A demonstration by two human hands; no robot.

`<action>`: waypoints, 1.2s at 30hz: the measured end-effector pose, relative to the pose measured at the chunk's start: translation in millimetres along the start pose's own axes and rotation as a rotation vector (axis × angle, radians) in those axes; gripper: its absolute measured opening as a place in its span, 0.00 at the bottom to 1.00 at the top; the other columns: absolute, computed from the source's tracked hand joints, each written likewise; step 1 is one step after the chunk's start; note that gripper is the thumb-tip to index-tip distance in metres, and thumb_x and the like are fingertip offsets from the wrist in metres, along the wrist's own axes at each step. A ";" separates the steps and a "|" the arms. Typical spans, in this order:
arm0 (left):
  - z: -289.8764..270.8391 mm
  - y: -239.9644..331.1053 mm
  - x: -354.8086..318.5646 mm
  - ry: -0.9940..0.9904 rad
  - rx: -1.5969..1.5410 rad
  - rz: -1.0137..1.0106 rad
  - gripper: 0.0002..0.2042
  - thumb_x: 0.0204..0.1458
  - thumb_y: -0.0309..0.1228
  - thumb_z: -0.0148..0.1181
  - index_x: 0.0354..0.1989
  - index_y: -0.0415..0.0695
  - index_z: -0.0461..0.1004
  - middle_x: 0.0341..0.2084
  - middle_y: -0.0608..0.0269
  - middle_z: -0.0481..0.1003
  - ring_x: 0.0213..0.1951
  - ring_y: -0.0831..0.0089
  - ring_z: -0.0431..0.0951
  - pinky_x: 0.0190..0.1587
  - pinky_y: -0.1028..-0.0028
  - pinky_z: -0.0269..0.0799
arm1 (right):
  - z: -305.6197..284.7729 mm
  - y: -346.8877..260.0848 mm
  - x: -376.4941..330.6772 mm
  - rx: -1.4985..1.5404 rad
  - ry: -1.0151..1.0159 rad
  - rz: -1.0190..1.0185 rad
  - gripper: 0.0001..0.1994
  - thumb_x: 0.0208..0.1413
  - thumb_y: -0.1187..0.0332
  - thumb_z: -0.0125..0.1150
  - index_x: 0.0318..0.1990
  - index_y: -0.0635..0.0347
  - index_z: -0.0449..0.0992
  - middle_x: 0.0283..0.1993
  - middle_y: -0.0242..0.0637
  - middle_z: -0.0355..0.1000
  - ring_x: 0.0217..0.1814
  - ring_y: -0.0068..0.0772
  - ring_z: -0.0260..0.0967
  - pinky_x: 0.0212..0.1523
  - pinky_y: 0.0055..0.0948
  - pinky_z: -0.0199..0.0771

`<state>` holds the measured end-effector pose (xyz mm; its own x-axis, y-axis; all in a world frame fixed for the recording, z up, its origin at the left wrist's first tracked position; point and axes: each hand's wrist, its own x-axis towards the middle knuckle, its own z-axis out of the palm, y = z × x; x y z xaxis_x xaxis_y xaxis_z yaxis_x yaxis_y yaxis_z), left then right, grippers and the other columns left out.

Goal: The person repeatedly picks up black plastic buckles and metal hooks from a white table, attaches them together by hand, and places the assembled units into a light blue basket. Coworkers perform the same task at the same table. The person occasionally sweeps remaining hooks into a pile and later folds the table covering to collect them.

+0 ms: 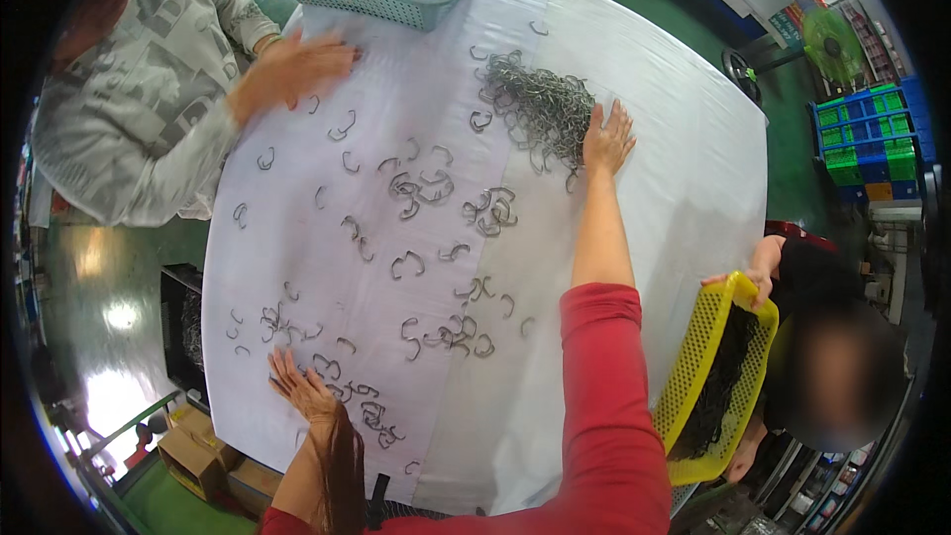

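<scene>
My right hand (pixel 608 139) reaches far across the white-covered table (pixel 684 178). Its fingers lie extended against the right edge of a dense pile of C-shaped metal pieces (pixel 543 111). Down at the near left, my left hand (pixel 305 386) rests with spread fingers beside a loose group of the same curved pieces, touching or nearly touching some. More single pieces and small tangled clusters (pixel 406 266) are scattered over the middle of the table. Neither hand visibly grips a piece, though anything under the palms is hidden.
At the far edge stands a pale teal basket (pixel 396 6) of dark pieces. Across the left side, a co-worker's blurred hand (pixel 297 69) is over the table. On the right another person holds a tilted yellow basket (pixel 701 357) with dark contents. Cardboard boxes (pixel 193 451) sit at lower left.
</scene>
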<state>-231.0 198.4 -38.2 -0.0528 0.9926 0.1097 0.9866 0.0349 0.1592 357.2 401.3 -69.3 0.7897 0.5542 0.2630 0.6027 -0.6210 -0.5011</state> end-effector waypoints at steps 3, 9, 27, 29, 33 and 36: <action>1.4 5.3 2.0 0.007 -0.006 -0.019 0.22 0.55 0.32 0.40 0.59 0.42 0.57 0.62 0.54 0.54 0.65 0.55 0.48 0.63 0.48 0.34 | 6.2 -19.4 34.8 0.090 -0.195 -0.107 0.30 0.57 0.39 0.32 0.64 0.40 0.56 0.67 0.30 0.52 0.72 0.39 0.38 0.68 0.47 0.28; 1.7 -7.1 1.0 0.005 0.038 0.072 0.22 0.53 0.29 0.43 0.58 0.41 0.57 0.61 0.52 0.55 0.65 0.52 0.49 0.63 0.48 0.35 | 35.5 -67.0 41.0 0.154 -0.418 -0.558 0.21 0.57 0.43 0.42 0.55 0.32 0.68 0.63 0.22 0.60 0.70 0.36 0.45 0.68 0.47 0.31; -0.9 -2.1 1.1 0.011 0.038 0.015 0.23 0.57 0.36 0.39 0.62 0.46 0.54 0.63 0.57 0.52 0.66 0.58 0.46 0.63 0.50 0.33 | -66.3 -133.9 -320.0 0.770 -1.035 -1.214 0.15 0.50 0.55 0.59 0.45 0.43 0.75 0.57 0.35 0.65 0.64 0.38 0.55 0.66 0.41 0.50; 0.8 -1.8 0.7 0.015 0.048 0.003 0.24 0.57 0.37 0.38 0.62 0.46 0.53 0.64 0.59 0.52 0.66 0.59 0.45 0.64 0.51 0.33 | -89.8 -133.5 -302.9 0.824 -1.090 -1.082 0.12 0.50 0.59 0.59 0.43 0.44 0.75 0.52 0.32 0.69 0.55 0.33 0.64 0.57 0.33 0.62; -5.9 -0.4 -0.7 0.016 0.046 0.004 0.23 0.57 0.38 0.36 0.61 0.46 0.55 0.63 0.60 0.52 0.67 0.60 0.45 0.64 0.51 0.30 | -90.0 -94.6 -183.0 0.747 -0.808 -0.665 0.08 0.49 0.68 0.57 0.38 0.49 0.77 0.43 0.32 0.73 0.43 0.32 0.71 0.43 0.31 0.71; -9.7 4.4 1.8 0.028 0.049 0.011 0.24 0.56 0.38 0.36 0.62 0.46 0.54 0.64 0.60 0.52 0.67 0.60 0.45 0.64 0.51 0.31 | -78.7 -46.7 -56.6 0.431 -0.187 -0.444 0.14 0.53 0.66 0.54 0.47 0.55 0.72 0.54 0.41 0.67 0.55 0.41 0.64 0.53 0.35 0.66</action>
<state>-228.3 199.2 -27.8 -0.0457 0.9893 0.1388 0.9935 0.0304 0.1101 293.4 355.3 4.1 0.4188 0.8185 0.3932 0.7371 -0.0536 -0.6736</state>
